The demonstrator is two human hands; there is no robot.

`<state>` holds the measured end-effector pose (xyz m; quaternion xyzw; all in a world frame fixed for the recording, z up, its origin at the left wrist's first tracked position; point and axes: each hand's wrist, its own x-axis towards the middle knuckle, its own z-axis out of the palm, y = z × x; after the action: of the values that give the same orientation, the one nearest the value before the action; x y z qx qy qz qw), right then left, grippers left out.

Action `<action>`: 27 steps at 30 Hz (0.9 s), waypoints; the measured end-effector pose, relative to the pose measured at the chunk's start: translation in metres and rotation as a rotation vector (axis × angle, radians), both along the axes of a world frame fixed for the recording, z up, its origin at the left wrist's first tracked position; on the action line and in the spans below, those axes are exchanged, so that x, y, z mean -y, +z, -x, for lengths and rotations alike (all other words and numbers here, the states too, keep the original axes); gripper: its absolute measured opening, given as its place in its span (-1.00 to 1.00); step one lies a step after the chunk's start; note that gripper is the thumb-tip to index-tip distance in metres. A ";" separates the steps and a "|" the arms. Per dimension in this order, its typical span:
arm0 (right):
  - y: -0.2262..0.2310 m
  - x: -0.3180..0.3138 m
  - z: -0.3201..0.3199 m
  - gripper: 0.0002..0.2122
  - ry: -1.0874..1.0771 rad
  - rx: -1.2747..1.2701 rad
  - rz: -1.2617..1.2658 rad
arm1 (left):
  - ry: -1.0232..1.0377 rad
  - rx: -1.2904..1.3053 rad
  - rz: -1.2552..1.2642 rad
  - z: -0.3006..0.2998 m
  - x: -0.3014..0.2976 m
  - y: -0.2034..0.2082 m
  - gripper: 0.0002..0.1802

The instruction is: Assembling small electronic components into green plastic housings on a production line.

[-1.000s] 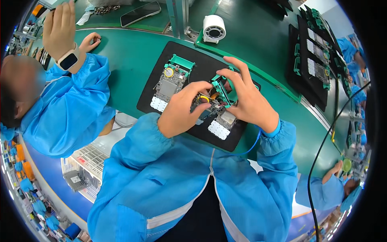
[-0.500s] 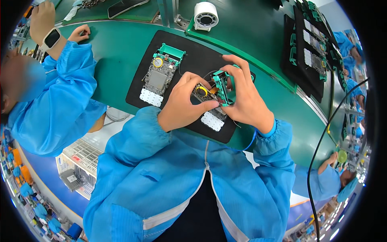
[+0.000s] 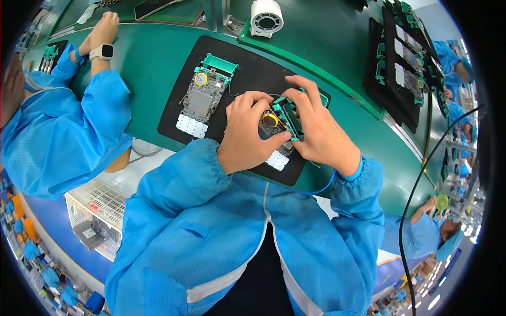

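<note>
On the black mat lies a circuit board [image 3: 278,160] with a white perforated metal plate at its near end and a round yellow-rimmed part. My left hand [image 3: 243,132] is closed round its left edge, with the thumb reaching across. At the board's far end, a green plastic frame [image 3: 285,117] sits tilted between the thumb and fingers of my right hand [image 3: 328,130]. The fingers partly hide where frame and board meet. A second board [image 3: 200,102], with a green frame at its far end, rests to the left, touched by neither hand.
The black mat [image 3: 174,117] covers part of the green bench. Beyond a raised green rail stands a small white fan [image 3: 266,19]. Black trays [image 3: 374,84] with more boards are at the right. A blue cord runs from my right wrist. A co-worker's hands [image 3: 100,39] are at the left.
My left hand has shifted slightly right, closer to my right hand. The green frame now sits nearer the yellow-rimmed part. The co-worker's hands have come together.
</note>
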<state>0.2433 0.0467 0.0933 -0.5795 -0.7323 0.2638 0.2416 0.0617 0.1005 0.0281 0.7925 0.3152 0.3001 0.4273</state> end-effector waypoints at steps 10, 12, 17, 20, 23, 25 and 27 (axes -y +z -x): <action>-0.009 0.003 0.003 -0.30 -0.025 -0.013 0.048 | 0.009 -0.039 -0.061 0.002 -0.002 -0.006 -0.37; -0.011 0.004 0.004 -0.31 -0.042 0.003 0.043 | 0.013 -0.042 -0.064 0.004 -0.003 -0.007 -0.37; -0.021 0.003 0.009 -0.28 -0.064 0.007 0.003 | 0.032 -0.020 -0.116 0.006 -0.003 -0.010 -0.39; -0.021 0.011 0.004 -0.26 -0.075 0.072 0.041 | -0.002 -0.024 -0.129 -0.002 0.002 -0.011 -0.41; -0.030 0.003 0.012 -0.25 -0.017 0.012 0.068 | 0.031 -0.056 -0.167 0.006 0.002 -0.019 -0.38; -0.030 0.002 0.012 -0.27 -0.011 0.034 0.047 | 0.031 -0.056 -0.180 0.008 0.002 -0.019 -0.35; -0.027 0.005 0.013 -0.28 -0.024 0.098 0.009 | 0.032 -0.044 -0.171 0.002 0.005 -0.021 -0.35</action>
<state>0.2300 0.0419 0.0663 -0.6016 -0.7350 0.2354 0.2059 0.0594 0.0955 0.0072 0.8272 0.3104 0.3154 0.3462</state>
